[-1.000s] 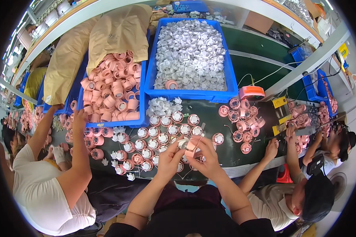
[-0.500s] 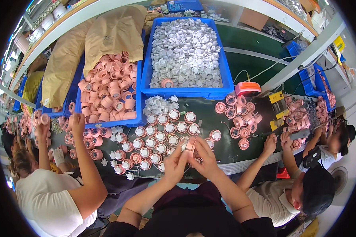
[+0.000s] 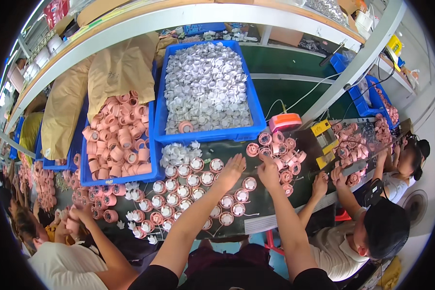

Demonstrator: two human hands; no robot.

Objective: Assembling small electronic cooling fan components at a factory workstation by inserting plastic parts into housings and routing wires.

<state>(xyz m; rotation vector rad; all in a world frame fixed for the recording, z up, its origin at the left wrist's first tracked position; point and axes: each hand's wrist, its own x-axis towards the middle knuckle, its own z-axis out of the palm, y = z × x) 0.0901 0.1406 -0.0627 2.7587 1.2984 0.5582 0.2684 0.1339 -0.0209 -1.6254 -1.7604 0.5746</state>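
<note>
My left hand [image 3: 233, 170] lies with outstretched fingers over the dark worktop, beside the front group of round pink housings with white caps [image 3: 208, 178]. It holds nothing that I can see. My right hand [image 3: 268, 171] reaches to the near edge of a pile of pink housings [image 3: 279, 148] without white caps. Its index finger points toward them, with the thumb apart and the other fingers curled and partly hidden. Past my left hand are a small heap of loose white caps [image 3: 180, 154] and a blue bin [image 3: 255, 118] full of white caps.
Another blue bin [image 3: 155, 167] holds pink rings under a brown paper sack [image 3: 123, 65]. An orange-and-white device [image 3: 284, 122] and a yellow fixture [image 3: 324, 140] stand to the right. A shelf post [image 3: 353, 72] slants there. Co-workers sit close on both sides.
Both hands have parted and moved away from my body; the pink piece they held together no longer shows in them. The right hand has gone to the uncapped pile. My view has shifted.
</note>
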